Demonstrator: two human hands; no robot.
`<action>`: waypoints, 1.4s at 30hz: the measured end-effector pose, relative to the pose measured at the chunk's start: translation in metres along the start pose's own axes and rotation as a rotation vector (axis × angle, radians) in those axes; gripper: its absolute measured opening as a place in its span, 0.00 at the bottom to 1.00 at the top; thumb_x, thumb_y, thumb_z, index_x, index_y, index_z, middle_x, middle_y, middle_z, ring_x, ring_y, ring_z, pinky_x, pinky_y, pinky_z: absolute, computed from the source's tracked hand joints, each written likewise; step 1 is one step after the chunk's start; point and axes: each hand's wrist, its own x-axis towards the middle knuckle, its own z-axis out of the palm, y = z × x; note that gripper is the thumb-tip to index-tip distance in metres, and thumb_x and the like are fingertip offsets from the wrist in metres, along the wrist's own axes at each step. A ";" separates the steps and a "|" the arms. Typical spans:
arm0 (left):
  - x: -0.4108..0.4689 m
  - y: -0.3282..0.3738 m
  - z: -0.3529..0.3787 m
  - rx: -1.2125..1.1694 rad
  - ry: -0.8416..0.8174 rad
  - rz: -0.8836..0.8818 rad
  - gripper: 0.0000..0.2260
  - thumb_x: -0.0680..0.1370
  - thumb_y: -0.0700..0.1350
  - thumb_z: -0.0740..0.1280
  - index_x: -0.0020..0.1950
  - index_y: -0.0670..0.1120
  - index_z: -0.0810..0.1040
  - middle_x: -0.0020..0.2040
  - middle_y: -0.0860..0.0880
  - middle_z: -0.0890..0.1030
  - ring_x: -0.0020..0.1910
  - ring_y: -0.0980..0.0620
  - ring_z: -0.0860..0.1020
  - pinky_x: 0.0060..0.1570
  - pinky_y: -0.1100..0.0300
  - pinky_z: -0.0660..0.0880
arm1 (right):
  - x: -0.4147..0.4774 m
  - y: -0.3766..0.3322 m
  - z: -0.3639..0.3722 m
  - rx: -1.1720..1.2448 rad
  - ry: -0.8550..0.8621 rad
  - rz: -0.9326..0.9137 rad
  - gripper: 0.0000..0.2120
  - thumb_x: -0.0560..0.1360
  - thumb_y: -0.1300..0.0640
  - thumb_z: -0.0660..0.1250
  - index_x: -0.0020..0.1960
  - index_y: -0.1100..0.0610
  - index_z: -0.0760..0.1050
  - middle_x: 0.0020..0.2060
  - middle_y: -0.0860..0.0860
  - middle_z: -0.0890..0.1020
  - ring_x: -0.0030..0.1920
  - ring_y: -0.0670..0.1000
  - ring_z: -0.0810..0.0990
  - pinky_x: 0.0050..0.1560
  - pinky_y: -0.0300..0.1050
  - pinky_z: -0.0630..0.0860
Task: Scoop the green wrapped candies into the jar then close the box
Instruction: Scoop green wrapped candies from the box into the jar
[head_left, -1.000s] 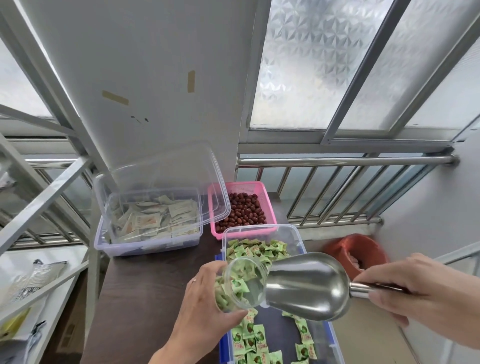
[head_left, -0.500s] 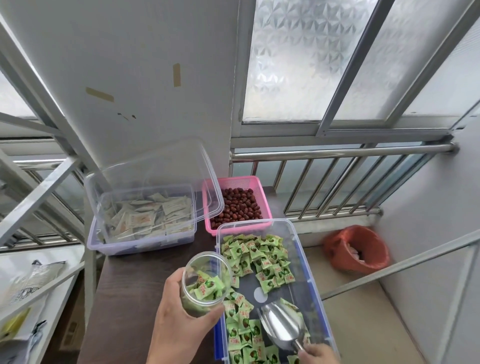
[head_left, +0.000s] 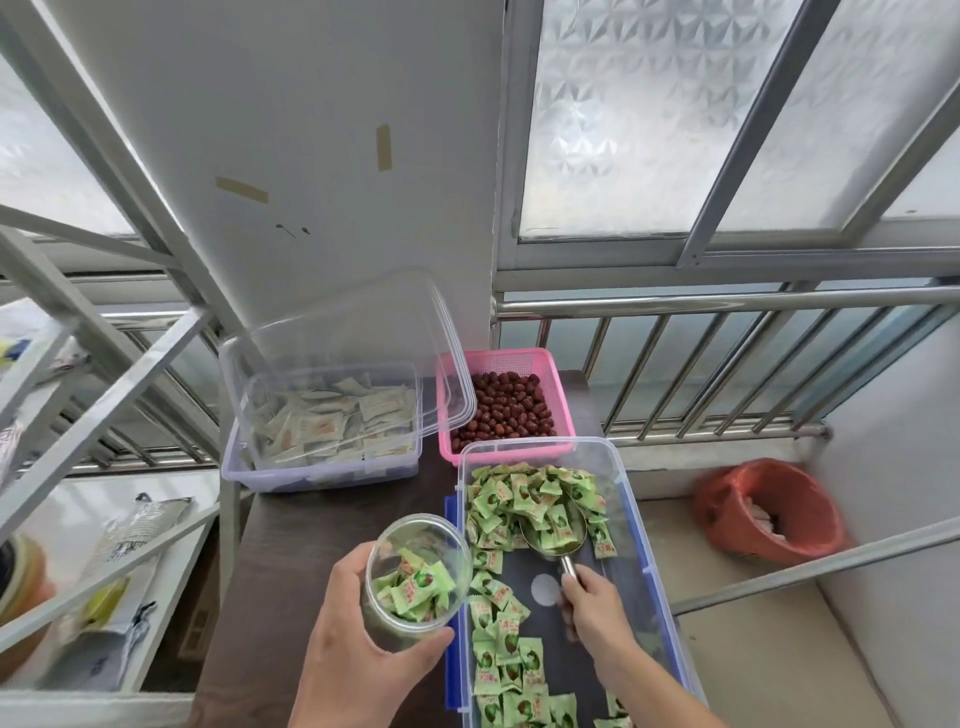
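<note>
My left hand (head_left: 358, 665) holds a clear plastic jar (head_left: 415, 577), tilted, with several green wrapped candies inside, just left of the box. A clear box with blue clips (head_left: 636, 525) lies open on the dark table (head_left: 280, 561). Green wrapped candies (head_left: 519, 499) are piled at its far end and strewn along its left side. My right hand (head_left: 597, 613) grips the handle of a metal scoop (head_left: 558, 535), whose bowl is pushed into the candy pile. No lid for this box is visible.
A pink basket of red dates (head_left: 506, 405) stands behind the box. A clear container of pale sachets (head_left: 322, 431) with its lid (head_left: 353, 338) propped open sits at the back left. An orange-lined bin (head_left: 769, 512) is on the floor to the right. A metal railing (head_left: 727, 301) runs behind.
My right hand brought the scoop down from the jar's mouth into the box and pushed it forward into the far candy pile. The jar stayed in my left hand, now lower.
</note>
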 end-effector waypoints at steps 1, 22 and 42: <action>-0.001 0.001 0.000 0.006 0.006 0.000 0.42 0.54 0.49 0.84 0.60 0.68 0.67 0.62 0.70 0.72 0.57 0.73 0.74 0.48 0.84 0.66 | 0.000 0.002 -0.002 0.019 -0.015 -0.007 0.16 0.84 0.58 0.56 0.38 0.59 0.69 0.26 0.52 0.69 0.24 0.49 0.64 0.24 0.42 0.61; 0.021 -0.001 0.016 0.114 -0.079 0.107 0.41 0.56 0.59 0.80 0.64 0.63 0.65 0.59 0.63 0.75 0.58 0.55 0.75 0.57 0.52 0.75 | -0.119 -0.017 -0.097 0.212 -0.273 -0.231 0.18 0.72 0.52 0.74 0.59 0.58 0.82 0.28 0.54 0.73 0.23 0.45 0.65 0.21 0.32 0.62; 0.033 0.031 0.019 0.193 -0.199 0.300 0.36 0.59 0.62 0.72 0.64 0.62 0.64 0.59 0.69 0.68 0.63 0.78 0.54 0.64 0.55 0.67 | -0.234 -0.211 -0.136 -0.898 -0.355 -0.301 0.11 0.82 0.56 0.63 0.53 0.61 0.82 0.28 0.52 0.79 0.21 0.41 0.68 0.21 0.29 0.64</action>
